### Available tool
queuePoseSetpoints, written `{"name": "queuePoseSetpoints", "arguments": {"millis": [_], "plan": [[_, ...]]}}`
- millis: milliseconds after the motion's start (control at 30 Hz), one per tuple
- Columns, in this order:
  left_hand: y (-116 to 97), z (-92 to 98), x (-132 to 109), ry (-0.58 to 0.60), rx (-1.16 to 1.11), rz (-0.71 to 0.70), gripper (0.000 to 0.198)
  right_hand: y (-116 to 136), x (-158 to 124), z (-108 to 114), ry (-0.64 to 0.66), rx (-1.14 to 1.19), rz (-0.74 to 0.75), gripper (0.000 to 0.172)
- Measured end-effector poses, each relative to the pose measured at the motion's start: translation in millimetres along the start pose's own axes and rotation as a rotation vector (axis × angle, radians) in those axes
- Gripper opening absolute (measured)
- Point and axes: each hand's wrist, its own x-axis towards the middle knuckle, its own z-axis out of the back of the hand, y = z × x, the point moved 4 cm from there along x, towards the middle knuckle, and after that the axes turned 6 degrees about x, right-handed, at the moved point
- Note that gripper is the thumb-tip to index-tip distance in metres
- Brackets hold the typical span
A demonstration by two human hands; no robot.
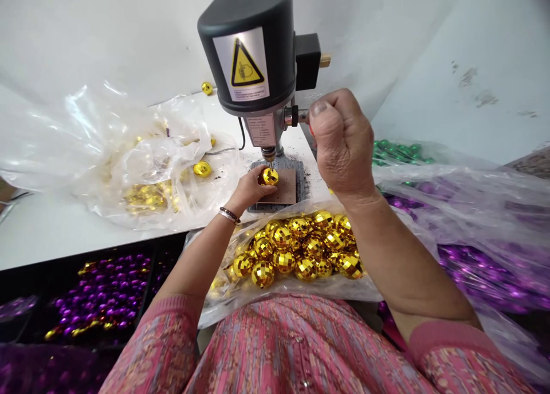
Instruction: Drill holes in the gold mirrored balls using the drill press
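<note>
My left hand holds a faceted gold ornament ball on a brown pad, directly beneath the bit in the chuck of a black bench drill press. The bit's tip meets the top of the ball or comes very close; I cannot tell which. My right hand is closed in a fist around the press's metal feed handle. Below my forearms, a transparent plastic bag holds a heap of similar gold balls.
A crumpled plastic bag with more gold balls lies on the white table at left. Dark shavings dot the table near the press. A black tray of purple balls sits low at left, a bag of purple balls at right, and green balls behind it.
</note>
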Motion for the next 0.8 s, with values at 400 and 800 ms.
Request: {"name": "queuePoseSetpoints", "arguments": {"millis": [400, 800], "plan": [[-3, -16.3, 5, 0.036, -0.062, -0.071, 0.080, 5, 2, 3, 0.047, -0.030, -0.042, 0.029], [-2, -16.9, -1, 0.013, -0.108, -0.057, 0.075, -2, -21, 0, -0.015, -0.220, 0.077, 0.026]]}}
